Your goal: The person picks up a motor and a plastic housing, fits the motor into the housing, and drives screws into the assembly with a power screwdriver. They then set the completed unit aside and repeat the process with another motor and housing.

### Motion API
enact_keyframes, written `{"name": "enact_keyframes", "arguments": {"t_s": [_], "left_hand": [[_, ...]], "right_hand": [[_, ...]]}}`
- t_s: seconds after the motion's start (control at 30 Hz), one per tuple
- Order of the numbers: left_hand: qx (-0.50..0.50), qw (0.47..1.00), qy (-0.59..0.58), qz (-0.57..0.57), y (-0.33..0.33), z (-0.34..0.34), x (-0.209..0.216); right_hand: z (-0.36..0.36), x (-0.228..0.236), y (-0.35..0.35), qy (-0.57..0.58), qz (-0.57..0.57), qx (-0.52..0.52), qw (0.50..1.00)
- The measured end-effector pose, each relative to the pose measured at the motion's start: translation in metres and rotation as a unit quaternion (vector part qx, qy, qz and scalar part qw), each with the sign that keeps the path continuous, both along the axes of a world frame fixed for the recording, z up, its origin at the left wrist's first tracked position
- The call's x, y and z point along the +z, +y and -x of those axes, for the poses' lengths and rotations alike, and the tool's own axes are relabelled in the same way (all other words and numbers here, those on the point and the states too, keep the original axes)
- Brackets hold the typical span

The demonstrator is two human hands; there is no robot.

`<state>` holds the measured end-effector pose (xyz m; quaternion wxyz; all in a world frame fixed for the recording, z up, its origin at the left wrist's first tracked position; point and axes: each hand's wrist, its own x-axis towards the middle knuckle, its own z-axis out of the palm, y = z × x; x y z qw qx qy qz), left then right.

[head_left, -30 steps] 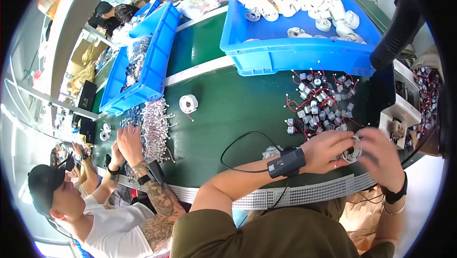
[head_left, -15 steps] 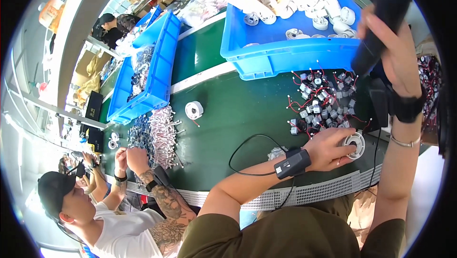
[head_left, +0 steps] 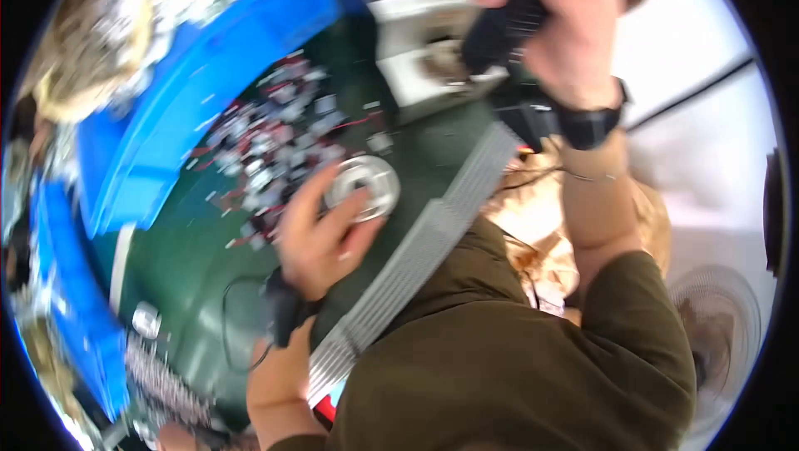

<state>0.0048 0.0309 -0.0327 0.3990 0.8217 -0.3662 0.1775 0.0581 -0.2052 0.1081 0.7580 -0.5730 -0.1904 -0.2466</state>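
Observation:
My left hand (head_left: 312,239) is closed with its fingertips on a round white plastic housing (head_left: 384,185), which rests at the near edge of a heap of small grey motors (head_left: 279,131) with red wires. Up at the top right, my right hand (head_left: 570,39) is wrapped round a black handheld tool (head_left: 491,35), held raised off the worktable. Motion blur hides the tool's exact kind. Each wrist carries a black strapped-on device.
A blue bin (head_left: 158,156) stands beyond the heap, with another blue bin (head_left: 79,301) at far left. A second white housing (head_left: 147,319) and wire bundles (head_left: 166,380) lie on the green table. Grey perforated edging (head_left: 416,251) runs along the near side; a fan (head_left: 716,326) stands at right.
The whole view has swung to the right, so the bins and heap now appear farther left. My left hand stays on the white housing; my right hand still grips the black tool.

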Motion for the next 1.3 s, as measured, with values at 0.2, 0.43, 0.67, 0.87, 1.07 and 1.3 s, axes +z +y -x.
{"name": "enact_keyframes", "arguments": {"t_s": [0.2, 0.43, 0.67, 0.87, 1.07, 1.3], "left_hand": [[-0.021, 0.999, -0.021, -0.018, 0.003, -0.001, 0.003], [-0.017, 0.999, -0.022, -0.019, 0.007, -0.002, 0.002], [-0.022, 1.000, -0.013, -0.014, 0.006, -0.002, 0.002], [-0.016, 1.000, -0.011, -0.011, 0.007, -0.001, 0.002], [-0.013, 0.999, -0.033, -0.004, -0.004, -0.004, 0.012], [-0.001, 0.999, -0.023, 0.037, -0.005, -0.001, 0.007]], "right_hand": [[0.008, -0.006, -0.026, 0.030, 0.054, -0.047, 0.997], [-0.001, -0.019, -0.029, 0.021, 0.060, -0.041, 0.997], [0.000, -0.021, -0.031, 0.009, 0.044, -0.027, 0.999], [0.017, -0.020, -0.027, 0.087, 0.055, -0.015, 0.995], [0.032, -0.013, -0.002, 0.057, -0.046, 0.036, 0.997], [0.031, 0.008, 0.049, 0.164, -0.083, 0.160, 0.970]]}}
